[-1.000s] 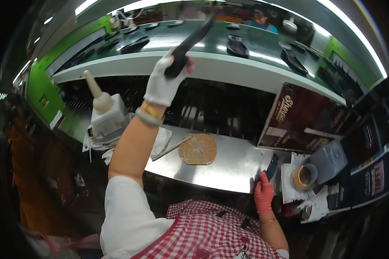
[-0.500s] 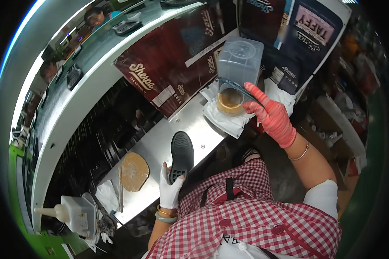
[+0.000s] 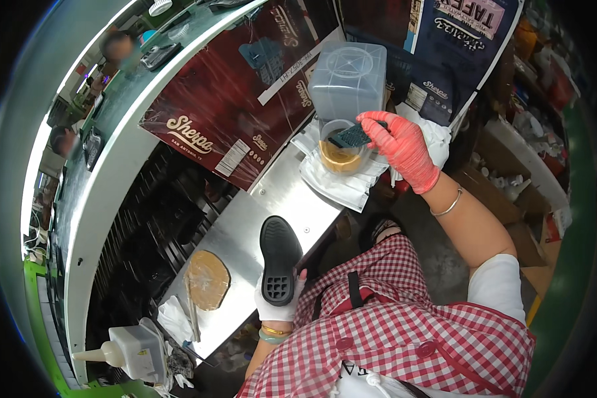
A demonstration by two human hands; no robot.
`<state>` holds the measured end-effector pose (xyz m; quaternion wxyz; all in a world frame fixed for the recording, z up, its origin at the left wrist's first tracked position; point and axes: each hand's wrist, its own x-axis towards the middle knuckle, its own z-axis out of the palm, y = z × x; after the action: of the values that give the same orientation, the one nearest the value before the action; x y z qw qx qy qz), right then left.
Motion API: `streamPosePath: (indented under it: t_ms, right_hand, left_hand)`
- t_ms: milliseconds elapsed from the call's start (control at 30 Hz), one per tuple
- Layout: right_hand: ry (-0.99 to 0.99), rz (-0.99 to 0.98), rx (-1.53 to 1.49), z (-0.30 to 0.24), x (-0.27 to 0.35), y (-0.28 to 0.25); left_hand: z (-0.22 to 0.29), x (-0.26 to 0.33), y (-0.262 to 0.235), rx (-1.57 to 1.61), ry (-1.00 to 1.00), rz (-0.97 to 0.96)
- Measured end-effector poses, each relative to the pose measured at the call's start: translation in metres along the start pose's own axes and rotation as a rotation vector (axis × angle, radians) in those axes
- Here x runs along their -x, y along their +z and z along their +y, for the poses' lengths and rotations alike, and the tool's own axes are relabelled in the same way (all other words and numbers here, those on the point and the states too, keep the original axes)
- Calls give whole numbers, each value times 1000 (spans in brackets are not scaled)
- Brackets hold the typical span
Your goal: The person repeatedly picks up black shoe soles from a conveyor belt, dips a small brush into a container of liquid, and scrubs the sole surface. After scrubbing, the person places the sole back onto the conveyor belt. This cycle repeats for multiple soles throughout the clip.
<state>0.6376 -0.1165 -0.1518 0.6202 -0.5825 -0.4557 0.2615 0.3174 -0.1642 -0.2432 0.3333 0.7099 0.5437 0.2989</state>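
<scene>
Steel-topped workbench [image 3: 245,229] beside a long curved conveyor line [image 3: 96,186], with a dark red carton [image 3: 239,99] propped behind it. A person in a red-checked shirt works two-handed at the bench. The left hand [image 3: 276,302], in a white glove, is closed around the heel of a black shoe sole [image 3: 280,259], held tread-up over the bench edge; it looks light, rubbery and flexible, best gripped at the thick heel, as here. The right hand [image 3: 401,146], in a red glove, pinches a small dark brush [image 3: 351,136] over an open round tub [image 3: 341,152] of tan paste, likely sticky. The tub sits on white cloths [image 3: 331,186] in front of a clear lidded plastic box [image 3: 348,83], contents unclear. A tan round pad [image 3: 207,278] lies on the steel; a white squeeze bottle [image 3: 129,348] rests at the near-left end.
</scene>
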Motion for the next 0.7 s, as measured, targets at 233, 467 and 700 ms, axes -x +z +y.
streamPosePath:
  t_ms: [233, 467, 700]
  right_hand:
    - [4, -53, 144, 24, -13, 0]
    - [35, -66, 87, 28, -17, -2]
    - [67, -41, 24, 25, -20, 1]
  left_hand:
    - [-23, -8, -2, 1617, -591, -186]
    - [0, -44, -14, 1654, -464, -337]
    - [19, -56, -8, 1566, -359, -342]
